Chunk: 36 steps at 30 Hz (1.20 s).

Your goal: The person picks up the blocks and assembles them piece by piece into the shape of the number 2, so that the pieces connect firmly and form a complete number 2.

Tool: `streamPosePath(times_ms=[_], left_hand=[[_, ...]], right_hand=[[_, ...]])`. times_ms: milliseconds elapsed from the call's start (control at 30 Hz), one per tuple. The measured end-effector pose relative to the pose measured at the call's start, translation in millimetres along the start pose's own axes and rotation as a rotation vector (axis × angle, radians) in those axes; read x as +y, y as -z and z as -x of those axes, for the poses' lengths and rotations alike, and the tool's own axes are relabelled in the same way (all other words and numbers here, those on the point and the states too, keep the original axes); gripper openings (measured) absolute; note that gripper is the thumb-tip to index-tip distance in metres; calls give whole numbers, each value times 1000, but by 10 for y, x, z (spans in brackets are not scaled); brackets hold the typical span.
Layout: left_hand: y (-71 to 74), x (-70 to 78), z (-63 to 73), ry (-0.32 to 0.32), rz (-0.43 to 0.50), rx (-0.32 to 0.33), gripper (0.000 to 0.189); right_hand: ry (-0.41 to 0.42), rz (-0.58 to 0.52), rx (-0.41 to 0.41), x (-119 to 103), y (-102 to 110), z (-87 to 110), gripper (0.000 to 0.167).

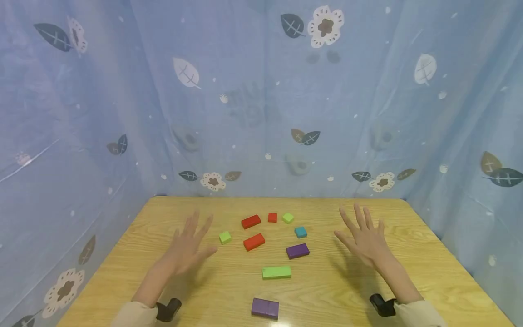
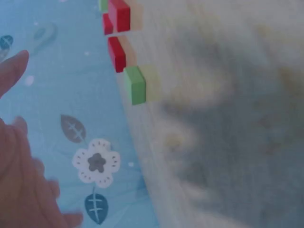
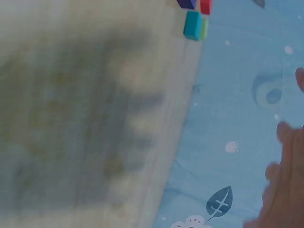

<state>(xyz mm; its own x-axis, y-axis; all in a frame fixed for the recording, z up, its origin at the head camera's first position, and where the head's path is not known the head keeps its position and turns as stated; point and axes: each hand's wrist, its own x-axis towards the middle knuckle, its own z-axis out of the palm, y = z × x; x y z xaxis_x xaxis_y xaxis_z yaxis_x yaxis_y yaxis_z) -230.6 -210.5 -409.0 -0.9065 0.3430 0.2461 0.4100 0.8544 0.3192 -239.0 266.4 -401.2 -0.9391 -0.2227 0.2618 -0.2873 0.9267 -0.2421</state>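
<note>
My left hand (image 1: 185,247) hovers over the left of the table with its fingers spread, holding nothing. Over the right side, my right hand (image 1: 365,238) is likewise spread and holds nothing. Between them lie several coloured blocks. Nearest the left hand is a small green block (image 1: 225,237), with a red block (image 1: 254,242) beside it and another red block (image 1: 251,221) behind. Toward the right hand are a blue block (image 1: 300,232) and a purple block (image 1: 298,251). A long green block (image 1: 276,272) and a second purple block (image 1: 265,308) lie nearer the front.
At the back are a small red block (image 1: 272,217) and a second small green block (image 1: 288,218). The wooden table (image 1: 220,290) is bounded behind and at both sides by a blue patterned curtain (image 1: 253,113). Each wrist wears a black strap (image 1: 168,310).
</note>
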Motion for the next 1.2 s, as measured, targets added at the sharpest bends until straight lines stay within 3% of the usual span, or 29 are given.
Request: streamPosePath(times_ms=[100,267,400,533,633,733,800,900,1033,1200], left_hand=[[11,27,117,-85,79,-15,77],[18,76,261,-183,134,-18,72],[-37,179,350,-197,214,-70,68],[-176,366,396,-204,362,-37,56],[-320,526,400,-233,515,-18,40],[-470,680,398,-243,640,-132,37],[-554,762,394,-251,623,-221,45],[-638,826,378,-285,488,-296,54],[-711,869,372,-337,375,-311,51],[-781,924,356,-352,341,-313,43]], right_hand=[[90,-173,-48,-10,-8,132,62],[167,-516,-225,-95,-86,343,47],[178,-717,-398,-181,-156,523,44],[193,-843,-550,-224,-249,652,44],[152,-880,-631,-230,-320,710,45],[76,-883,-676,-218,-357,759,47],[49,-877,-682,-213,-366,778,48],[60,-869,-673,-224,-374,770,47],[58,-872,-679,-235,-374,759,47],[34,-854,-676,-224,-360,770,48]])
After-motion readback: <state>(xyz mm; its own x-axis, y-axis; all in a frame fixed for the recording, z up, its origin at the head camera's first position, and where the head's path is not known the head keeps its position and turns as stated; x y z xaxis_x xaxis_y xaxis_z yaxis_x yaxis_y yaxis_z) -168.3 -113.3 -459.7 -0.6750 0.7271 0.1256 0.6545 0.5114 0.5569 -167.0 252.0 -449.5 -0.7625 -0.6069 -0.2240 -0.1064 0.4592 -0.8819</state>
